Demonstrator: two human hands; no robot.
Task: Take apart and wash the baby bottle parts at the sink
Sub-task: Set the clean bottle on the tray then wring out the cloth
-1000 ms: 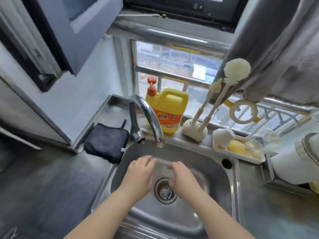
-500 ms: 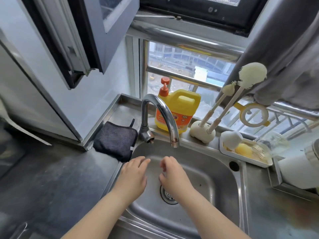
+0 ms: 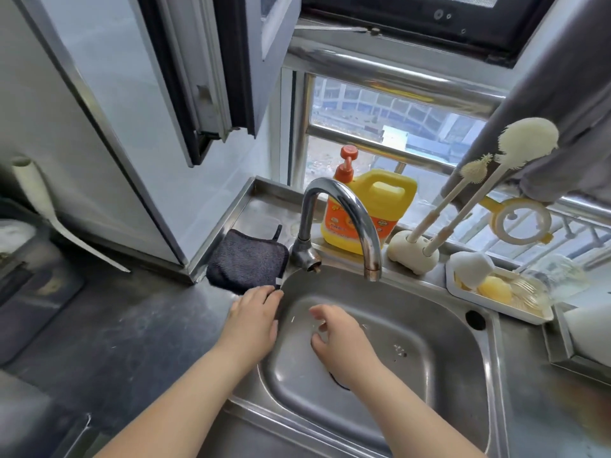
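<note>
My left hand (image 3: 253, 317) lies over the left rim of the steel sink (image 3: 463, 365), fingertips touching the edge of a dark cloth (image 3: 246, 261). It holds nothing. My right hand (image 3: 340, 338) hovers inside the basin over the drain, fingers loosely curled and empty. The curved tap (image 3: 344, 219) stands just beyond both hands; no water is seen running. Baby bottle parts lie in a white tray (image 3: 535, 317) at the right: a white nipple cap (image 3: 471, 269), a yellow piece (image 3: 494, 289) and a clear part (image 3: 558, 276). Two bottle brushes (image 3: 489, 180) stand in a holder (image 3: 413, 257).
A yellow detergent jug (image 3: 373, 206) with an orange pump stands behind the tap on the window ledge. A yellow ring (image 3: 522, 221) hangs on the window rail. Grey cloth (image 3: 568, 104) hangs at top right. Dark countertop (image 3: 115, 325) stretches to the left.
The view has swung right and down-left. My left hand moved left from inside the basin to the sink rim by the cloth. My right hand shifted left, over the drain.
</note>
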